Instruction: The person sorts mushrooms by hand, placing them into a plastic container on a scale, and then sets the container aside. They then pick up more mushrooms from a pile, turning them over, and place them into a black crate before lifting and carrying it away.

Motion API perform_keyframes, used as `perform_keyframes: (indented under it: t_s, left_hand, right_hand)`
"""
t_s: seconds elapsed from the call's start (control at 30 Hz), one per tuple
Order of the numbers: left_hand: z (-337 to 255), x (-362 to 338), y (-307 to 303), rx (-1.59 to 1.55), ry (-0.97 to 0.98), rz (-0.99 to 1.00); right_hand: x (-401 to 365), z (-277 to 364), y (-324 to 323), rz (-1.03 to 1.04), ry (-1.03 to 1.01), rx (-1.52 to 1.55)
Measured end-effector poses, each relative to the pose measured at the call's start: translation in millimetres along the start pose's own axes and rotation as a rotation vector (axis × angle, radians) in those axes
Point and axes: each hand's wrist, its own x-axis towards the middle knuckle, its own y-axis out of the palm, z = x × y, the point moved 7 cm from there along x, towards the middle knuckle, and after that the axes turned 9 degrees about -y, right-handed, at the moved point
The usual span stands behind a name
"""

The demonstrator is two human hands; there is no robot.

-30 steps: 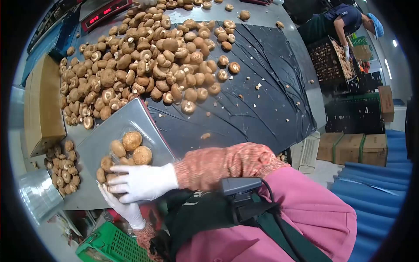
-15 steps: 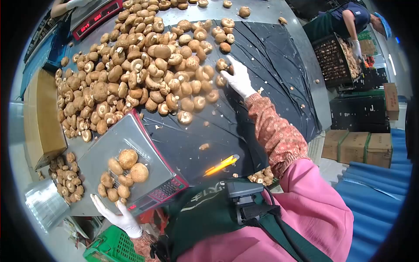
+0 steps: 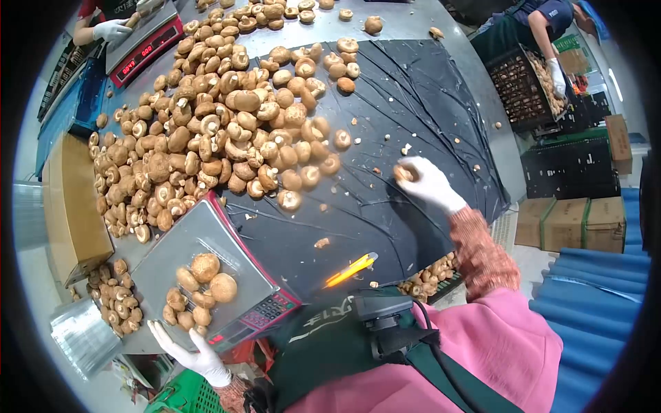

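Observation:
My right hand [image 3: 428, 180], in a white glove, is closed around a brown mushroom [image 3: 405, 173] above the black sheet [image 3: 385, 234]. Off to its left spreads a large heap of mushrooms [image 3: 179, 138]. My left hand [image 3: 196, 356], gloved too, has its fingers apart at the near edge of a red digital scale [image 3: 241, 265]. Several mushrooms [image 3: 204, 267] sit on that scale's pan, just beyond the left fingertips. Between my hands, a yellow utility knife [image 3: 352, 269] lies on the sheet.
A second scale [image 3: 146, 45] stands at the far left, beside a co-worker's gloved hand [image 3: 111, 29]. On the right another person bends over a black crate [image 3: 527, 89] of mushrooms. A cardboard box [image 3: 77, 206], a clear bucket [image 3: 86, 337] and a green crate [image 3: 186, 394] flank the left side.
My right hand has moved from the heap's right edge toward me and to the right, taking a mushroom along. My left hand stays by the scale. A co-worker's hand has come into view at the far scale.

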Motion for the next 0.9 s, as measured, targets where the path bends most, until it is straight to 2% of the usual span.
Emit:
perform_keyframes:
  t_s: [0.13,0.17,0.27,0.37,0.5,0.57,0.63,0.73,0.77,0.8,0.83,0.9]
  left_hand:
    - [-6,7,5,-0.013,0.016,0.001]
    - [-10,11,5,0.029,0.054,0.006]
    - [-19,24,8,-0.022,0.080,-0.005]
    - [-26,31,3,-0.049,0.140,-0.027]
    - [-23,29,-6,-0.009,0.121,-0.036]
    - [-18,23,-5,0.037,0.121,-0.027]
    - [-22,19,-1,-0.014,0.061,-0.001]
    - [-29,17,2,0.008,0.044,0.034]
    - [-33,17,1,0.014,0.057,0.046]
    - [-33,16,0,0.039,0.054,0.053]
    - [-29,16,-1,0.057,0.022,0.063]
    - [-23,16,-5,0.099,-0.018,0.075]
  right_hand:
    - [-128,-11,-23,0.155,0.187,-0.003]
    - [-150,-17,-22,0.266,0.283,-0.058]
    - [-212,-52,-4,0.505,0.423,-0.120]
    - [-242,-76,10,0.643,0.449,-0.258]
    - [-196,-55,0,0.547,0.409,-0.253]
    - [-148,-30,-10,0.335,0.259,-0.163]
    - [-97,-7,-15,0.123,0.090,0.135]
    - [-11,-7,2,0.063,0.066,0.476]
    - [21,-18,11,-0.030,0.029,0.636]
    - [52,-26,12,-0.105,0.040,0.662]
    - [85,-39,16,-0.217,0.052,0.836]
    - [147,-61,19,-0.462,0.051,0.981]
